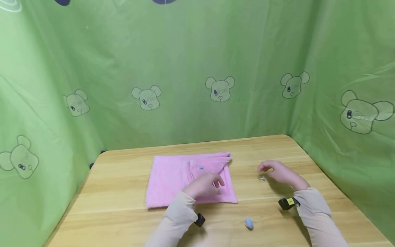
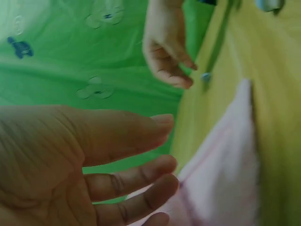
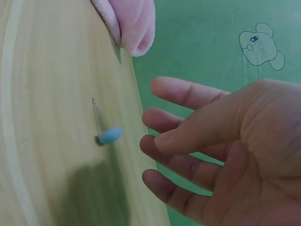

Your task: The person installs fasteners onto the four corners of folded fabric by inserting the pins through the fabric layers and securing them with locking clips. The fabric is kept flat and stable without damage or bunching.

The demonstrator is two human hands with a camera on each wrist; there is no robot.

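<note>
A pink towel [image 1: 169,178] lies on the table with its far right corner folded over, and a small blue button-like piece [image 1: 201,167] sits on the fold. Over the towel's near right part is my left hand [image 1: 204,185], its fingers loosely bent and nothing between them. My right hand [image 1: 279,172] hovers over the table to the right of the towel, fingers relaxed and holding nothing. Just beside its fingertips, a pin with a blue head [image 3: 111,135] lies on the wood, its metal spike [image 3: 97,110] bare.
A blue oval cap [image 1: 249,223] lies on the wooden table [image 1: 123,181] nearer to me, between the two forearms. Green curtains [image 1: 185,120] with bear faces hang behind the table and along both sides.
</note>
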